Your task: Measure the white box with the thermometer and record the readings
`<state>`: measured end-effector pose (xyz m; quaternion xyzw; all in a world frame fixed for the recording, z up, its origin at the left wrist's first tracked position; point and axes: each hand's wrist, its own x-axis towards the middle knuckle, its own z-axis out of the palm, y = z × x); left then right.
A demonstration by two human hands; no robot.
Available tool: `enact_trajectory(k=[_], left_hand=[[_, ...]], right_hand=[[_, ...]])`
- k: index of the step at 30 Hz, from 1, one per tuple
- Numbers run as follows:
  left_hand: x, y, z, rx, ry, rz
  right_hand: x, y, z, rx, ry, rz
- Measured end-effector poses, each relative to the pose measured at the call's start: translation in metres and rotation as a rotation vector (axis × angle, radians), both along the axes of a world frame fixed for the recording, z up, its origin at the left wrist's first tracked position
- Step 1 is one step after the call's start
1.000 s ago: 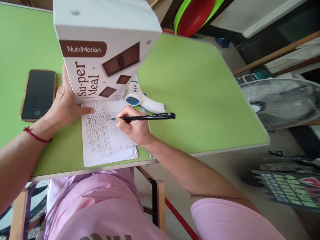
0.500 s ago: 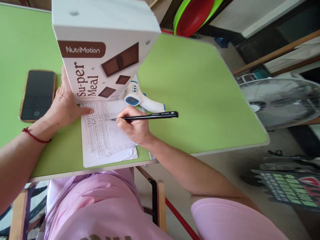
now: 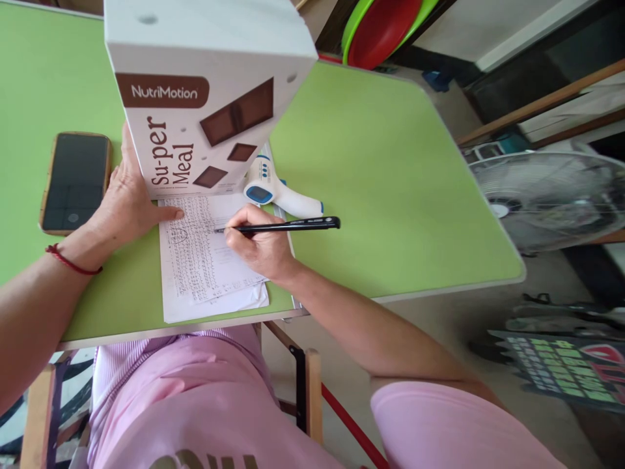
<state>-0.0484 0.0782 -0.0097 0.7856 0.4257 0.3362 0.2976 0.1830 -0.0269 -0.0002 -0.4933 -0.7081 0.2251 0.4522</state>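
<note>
My right hand is closed around a black pen, its tip on a sheet of paper covered in dense handwriting. My left hand lies with its thumb stretched out on the sheet's upper left. Its other fingers reach along the left side of a white NutriMotion box, which partly hides them. The box stands upright over the far end of the paper. A white and blue infrared thermometer lies just right of the box. More paper shows under the near edge of the written sheet.
A phone in a brown-edged case lies left of my left hand on the green table. Beyond the table's right edge stands a fan. Red and green basins are behind the far edge. A wooden-armed chair is below me.
The pen's back end has shifted slightly left and the pen tip has moved a little on the sheet. The view has shifted slightly. My left hand stays on the paper.
</note>
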Motion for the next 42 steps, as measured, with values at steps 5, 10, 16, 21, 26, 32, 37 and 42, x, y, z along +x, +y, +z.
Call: enact_trajectory(k=[5, 10, 16, 21, 26, 32, 37, 42], left_hand=[[0.000, 0.000, 0.000, -0.005, 0.002, -0.002], [0.003, -0.001, 0.005, -0.047, 0.046, 0.021], [0.001, 0.000, 0.002, -0.013, -0.015, 0.011], [0.002, -0.001, 0.002, -0.022, -0.005, 0.028], [0.003, -0.001, 0.002, 0.010, -0.037, 0.036], [0.004, -0.003, 0.011, 0.100, -0.061, 0.073], [0.009, -0.009, 0.017, -0.028, -0.310, 0.041], [0.011, -0.011, 0.009, -0.133, -0.484, 0.017]], right_hand=[[0.000, 0.000, 0.000, 0.031, 0.014, 0.014], [0.000, 0.001, 0.000, 0.063, 0.021, 0.021], [0.000, 0.000, -0.001, 0.015, -0.001, 0.004], [0.006, -0.001, 0.005, 0.182, -0.024, 0.010], [0.021, 0.005, 0.005, 0.431, -0.322, 0.055], [0.027, 0.011, -0.002, 0.395, -0.643, 0.013], [0.042, 0.016, -0.002, 0.374, -0.610, -0.019], [0.077, 0.028, -0.013, 0.090, -0.701, -0.414]])
